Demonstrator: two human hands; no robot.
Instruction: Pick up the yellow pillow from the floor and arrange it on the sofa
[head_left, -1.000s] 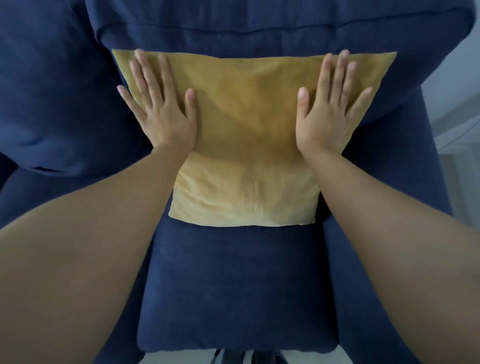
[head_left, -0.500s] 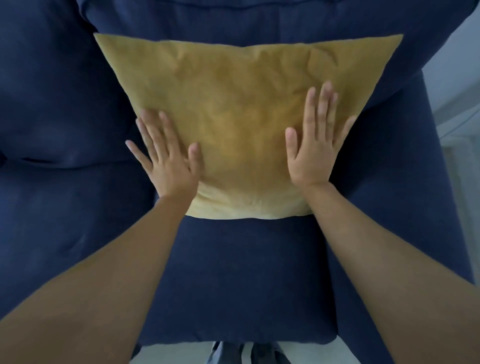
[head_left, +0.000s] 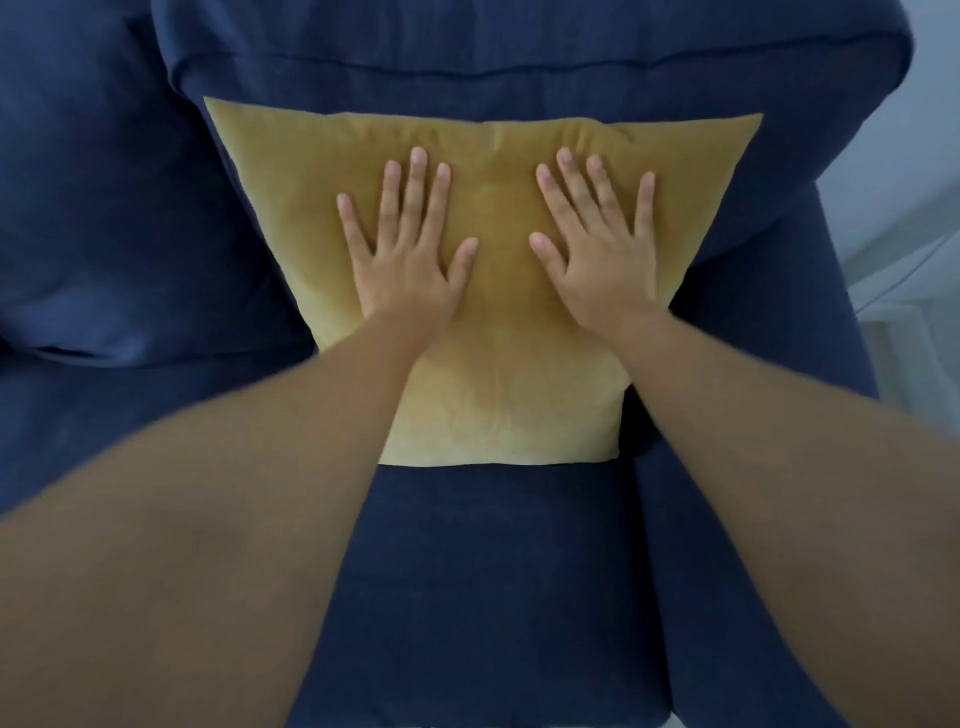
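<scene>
I judged the yellow pillow (head_left: 519, 395) already propped on the navy sofa (head_left: 493, 571), my left hand (head_left: 410, 270) and right hand (head_left: 602, 265) spread flat on it, only release remaining.

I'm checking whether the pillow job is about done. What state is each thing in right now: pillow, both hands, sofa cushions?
yellow pillow: off the floor, propped against the back cushion, bottom edge on the seat.
left hand: open, flat on the pillow, fingers spread.
right hand: open, flat on the pillow, fingers spread.
back cushion: upright behind the pillow.
seat cushion: bare in front of the pillow.
</scene>
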